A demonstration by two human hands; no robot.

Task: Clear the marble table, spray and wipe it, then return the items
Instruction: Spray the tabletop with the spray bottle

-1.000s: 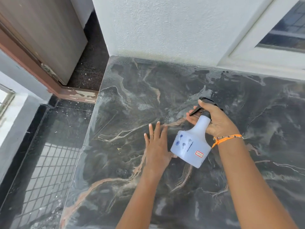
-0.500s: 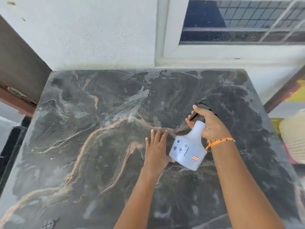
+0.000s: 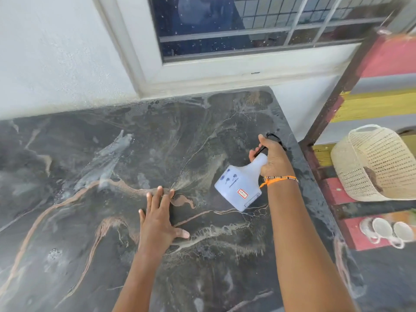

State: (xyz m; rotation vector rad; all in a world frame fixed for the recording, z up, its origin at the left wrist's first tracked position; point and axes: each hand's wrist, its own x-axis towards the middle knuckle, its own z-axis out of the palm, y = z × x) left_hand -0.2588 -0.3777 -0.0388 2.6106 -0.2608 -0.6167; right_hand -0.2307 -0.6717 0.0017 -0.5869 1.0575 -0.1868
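— Two hands are over the dark marble counter (image 3: 67,154), yes?
— Yes. The left hand (image 3: 158,218) lies flat on the stone, fingers straight and spread, palm down, near the middle of the slab.
— And the right hand (image 3: 271,157)?
— It grips the neck of the white spray bottle (image 3: 238,188), with fingers curled around the black trigger head. The bottle is tilted, its base toward the near left and its nozzle toward the far right, held above the counter's right part.
— Anything on the wrist?
— An orange thread and bead bracelet (image 3: 279,179).
— How does the stone look?
— Veined in tan and grey, with wet patches and pale streaks, especially to the far left of the left hand.
— What lies beyond the counter?
— A white wall and a barred window (image 3: 247,23) on the far side. To the right, a pale woven basket (image 3: 378,163) sits on painted steps, and white cups (image 3: 391,230) lie lower down.
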